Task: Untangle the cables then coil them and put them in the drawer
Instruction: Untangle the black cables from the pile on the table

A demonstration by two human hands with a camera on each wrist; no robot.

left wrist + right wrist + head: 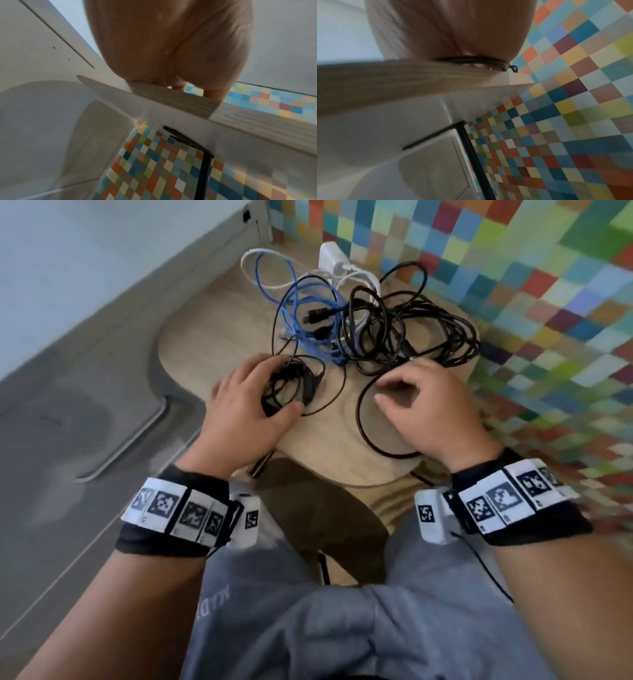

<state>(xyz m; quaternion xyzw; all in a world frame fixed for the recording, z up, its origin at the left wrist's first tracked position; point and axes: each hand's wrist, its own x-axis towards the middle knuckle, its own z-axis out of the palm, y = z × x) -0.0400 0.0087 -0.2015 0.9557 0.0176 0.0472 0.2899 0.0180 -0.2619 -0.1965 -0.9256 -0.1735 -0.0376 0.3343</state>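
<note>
A tangle of black cables [407, 333], a blue cable [298, 313] and a white cable with its adapter [330, 256] lies on a small wooden table top [205, 337]. My left hand [284, 383] grips a small coil of black cable [303, 378] at the near left of the pile, thumb below and fingers above. My right hand [394, 385] hovers with curled fingers over a big black loop [363, 419]. Whether it pinches the cable is hidden. The right wrist view shows black cable [471, 61] under the palm at the table edge [402, 81].
Colourful checkered flooring [548, 320] lies to the right, grey floor [68, 422] to the left. A black cable end [263, 462] hangs off the table's front edge. A white panel with dark gaps [428, 169] sits below the table top. My grey shorts [342, 628] fill the foreground.
</note>
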